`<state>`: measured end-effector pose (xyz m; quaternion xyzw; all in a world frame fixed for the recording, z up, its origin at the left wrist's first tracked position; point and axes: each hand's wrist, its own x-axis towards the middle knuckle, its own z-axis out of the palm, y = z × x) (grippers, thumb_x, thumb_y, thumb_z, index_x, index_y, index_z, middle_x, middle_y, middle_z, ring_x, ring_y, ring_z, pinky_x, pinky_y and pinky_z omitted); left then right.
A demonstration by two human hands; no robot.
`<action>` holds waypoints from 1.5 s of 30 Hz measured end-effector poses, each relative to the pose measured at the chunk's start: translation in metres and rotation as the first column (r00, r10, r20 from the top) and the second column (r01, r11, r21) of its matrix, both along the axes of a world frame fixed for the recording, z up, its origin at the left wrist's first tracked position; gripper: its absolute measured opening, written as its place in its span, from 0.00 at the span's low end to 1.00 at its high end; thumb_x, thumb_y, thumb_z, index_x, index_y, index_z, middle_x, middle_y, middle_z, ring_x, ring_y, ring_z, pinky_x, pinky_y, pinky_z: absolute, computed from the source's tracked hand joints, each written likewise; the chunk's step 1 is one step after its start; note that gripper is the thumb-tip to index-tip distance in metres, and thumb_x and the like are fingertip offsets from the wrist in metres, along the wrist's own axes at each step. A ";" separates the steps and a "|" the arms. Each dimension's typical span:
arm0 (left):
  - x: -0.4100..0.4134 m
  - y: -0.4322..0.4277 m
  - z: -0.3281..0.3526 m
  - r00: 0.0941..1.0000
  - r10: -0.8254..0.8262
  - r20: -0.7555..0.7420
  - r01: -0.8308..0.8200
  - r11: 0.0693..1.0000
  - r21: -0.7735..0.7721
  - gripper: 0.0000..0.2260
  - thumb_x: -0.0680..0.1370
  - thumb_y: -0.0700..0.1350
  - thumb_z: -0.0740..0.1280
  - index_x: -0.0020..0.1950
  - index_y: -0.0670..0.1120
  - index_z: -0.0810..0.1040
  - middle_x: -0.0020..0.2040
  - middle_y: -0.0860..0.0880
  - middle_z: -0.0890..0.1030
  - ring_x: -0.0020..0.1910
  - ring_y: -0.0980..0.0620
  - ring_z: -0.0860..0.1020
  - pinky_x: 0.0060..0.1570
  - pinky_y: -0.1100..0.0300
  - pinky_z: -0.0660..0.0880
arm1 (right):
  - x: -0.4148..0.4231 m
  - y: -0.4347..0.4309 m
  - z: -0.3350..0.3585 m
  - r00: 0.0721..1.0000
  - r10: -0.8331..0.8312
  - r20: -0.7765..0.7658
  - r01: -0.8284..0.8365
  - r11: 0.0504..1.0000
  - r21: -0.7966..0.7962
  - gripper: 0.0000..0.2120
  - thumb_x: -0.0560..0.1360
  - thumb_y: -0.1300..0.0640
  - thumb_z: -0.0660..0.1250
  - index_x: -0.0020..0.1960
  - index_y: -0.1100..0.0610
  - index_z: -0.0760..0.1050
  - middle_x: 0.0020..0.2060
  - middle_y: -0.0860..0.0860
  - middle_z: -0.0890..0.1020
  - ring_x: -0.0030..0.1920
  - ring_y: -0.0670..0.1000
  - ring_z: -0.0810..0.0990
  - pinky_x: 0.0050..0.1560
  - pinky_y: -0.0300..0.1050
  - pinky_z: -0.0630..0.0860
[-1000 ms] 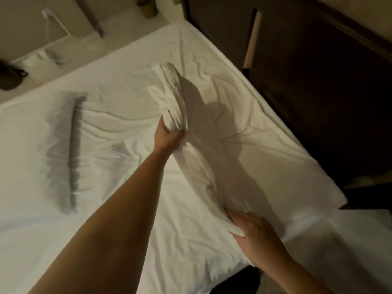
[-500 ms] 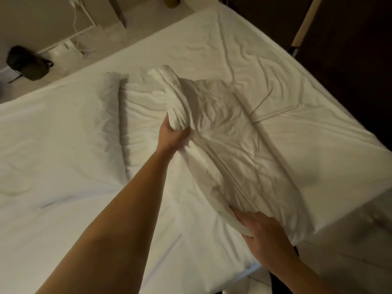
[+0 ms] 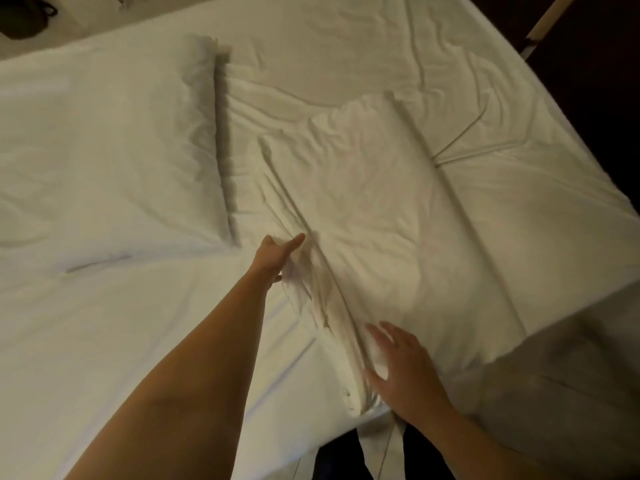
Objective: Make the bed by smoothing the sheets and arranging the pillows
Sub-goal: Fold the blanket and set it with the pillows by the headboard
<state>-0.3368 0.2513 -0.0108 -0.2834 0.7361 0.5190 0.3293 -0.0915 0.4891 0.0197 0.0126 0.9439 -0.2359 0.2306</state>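
Left pillow point(image 3: 104, 150): flat near the bed's left side, its right edge just beside the other pillow, untouched.
Left hand point(image 3: 277, 258): pinching the loose casing at the right pillow's left edge, thumb out.
Risk there: tugging bunches the casing, drags the pillow crooked.
Right pillow point(image 3: 374, 216): lying creased toward the bed's right edge, near corner at the bed's near edge.
Right hand point(image 3: 405, 372): open, fingers spread, palm on that near corner, gripping nothing.
Risk there: pressing outward slides the corner off the bed.
Sheet point(image 3: 519, 161): ridged at right; smoothing may shift the pillow.
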 end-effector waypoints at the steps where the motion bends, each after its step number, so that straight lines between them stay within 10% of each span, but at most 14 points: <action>1: 0.003 0.001 -0.002 1.000 0.005 0.006 -0.005 1.000 0.008 0.37 0.67 0.67 0.78 0.66 0.46 0.71 0.61 0.48 0.79 0.55 0.48 0.80 0.48 0.49 0.79 | 0.001 0.000 -0.004 0.998 -0.050 0.034 0.051 0.999 -0.018 0.35 0.77 0.39 0.64 0.81 0.43 0.56 0.76 0.46 0.65 0.74 0.52 0.66 0.73 0.49 0.66; 7: 0.023 0.020 -0.013 1.000 0.002 -0.026 -0.003 0.999 -0.044 0.65 0.58 0.68 0.82 0.82 0.46 0.49 0.80 0.43 0.62 0.76 0.40 0.66 0.71 0.43 0.71 | 0.016 -0.010 -0.023 0.969 0.141 0.201 -0.140 0.990 -0.016 0.29 0.76 0.43 0.63 0.76 0.45 0.65 0.69 0.45 0.73 0.67 0.53 0.71 0.65 0.47 0.71; 14: 0.073 0.009 -0.032 0.997 -0.065 -0.042 0.039 0.895 -0.445 0.30 0.80 0.42 0.66 0.79 0.38 0.58 0.72 0.38 0.73 0.70 0.37 0.73 0.68 0.49 0.70 | 0.042 -0.019 -0.029 0.838 0.324 0.439 -0.212 0.935 -0.286 0.27 0.81 0.51 0.59 0.79 0.41 0.61 0.74 0.42 0.69 0.72 0.48 0.68 0.71 0.48 0.68; 18: 0.101 0.002 -0.033 0.988 -0.136 -0.076 0.075 0.843 -0.533 0.28 0.79 0.39 0.62 0.79 0.42 0.60 0.75 0.40 0.67 0.71 0.36 0.71 0.68 0.46 0.70 | 0.034 -0.009 -0.033 0.939 0.239 0.249 -0.199 0.964 -0.174 0.19 0.80 0.52 0.60 0.70 0.44 0.74 0.65 0.45 0.77 0.66 0.50 0.73 0.67 0.48 0.72; 22: 0.100 0.023 -0.033 0.807 -0.422 -0.413 0.096 0.783 -0.614 0.24 0.82 0.47 0.63 0.78 0.49 0.65 0.74 0.44 0.68 0.71 0.39 0.68 0.68 0.45 0.71 | 0.018 0.014 -0.033 0.991 0.095 -0.089 -0.092 0.995 0.043 0.23 0.76 0.50 0.65 0.71 0.44 0.73 0.68 0.49 0.76 0.65 0.55 0.74 0.65 0.55 0.74; 26: 0.099 0.051 -0.040 0.553 -0.729 -0.405 0.372 0.650 -0.663 0.24 0.82 0.51 0.64 0.78 0.50 0.68 0.76 0.43 0.68 0.74 0.40 0.67 0.69 0.45 0.72 | 0.008 0.037 -0.034 0.991 0.103 0.086 -0.119 0.969 0.218 0.29 0.77 0.40 0.63 0.77 0.36 0.61 0.79 0.50 0.63 0.75 0.58 0.64 0.71 0.61 0.65; 30: 0.132 0.043 -0.058 0.634 -0.758 -0.154 0.533 0.573 -0.622 0.28 0.83 0.54 0.61 0.82 0.55 0.56 0.81 0.47 0.59 0.79 0.45 0.60 0.73 0.45 0.67 | 0.023 0.049 -0.039 0.928 0.215 0.304 -0.273 0.948 0.164 0.30 0.81 0.43 0.60 0.80 0.35 0.53 0.82 0.47 0.47 0.81 0.55 0.45 0.79 0.62 0.46; 34: 0.172 0.023 -0.063 0.702 -0.711 0.037 0.612 0.576 -0.542 0.28 0.84 0.54 0.58 0.82 0.57 0.50 0.83 0.55 0.50 0.76 0.41 0.65 0.67 0.41 0.71 | 0.030 0.051 -0.035 0.934 0.203 0.293 -0.243 0.964 0.107 0.29 0.81 0.48 0.59 0.80 0.38 0.56 0.82 0.46 0.51 0.82 0.53 0.46 0.80 0.58 0.46; 40: 0.188 0.042 -0.043 0.720 -0.681 -0.135 0.466 0.619 -0.632 0.27 0.82 0.54 0.63 0.79 0.51 0.59 0.78 0.48 0.61 0.72 0.39 0.68 0.64 0.42 0.75 | 0.021 0.076 -0.036 0.995 0.097 0.003 -0.094 0.954 0.284 0.33 0.77 0.46 0.66 0.79 0.42 0.60 0.80 0.52 0.60 0.78 0.59 0.58 0.75 0.64 0.60; 45: 0.226 0.070 -0.023 0.811 -0.572 -0.125 0.426 0.723 -0.544 0.35 0.74 0.57 0.72 0.77 0.51 0.62 0.76 0.48 0.62 0.74 0.41 0.64 0.67 0.46 0.71 | 0.012 0.119 -0.040 0.994 -0.004 0.107 -0.022 0.970 0.242 0.32 0.80 0.43 0.62 0.80 0.39 0.53 0.82 0.52 0.54 0.79 0.58 0.55 0.74 0.61 0.63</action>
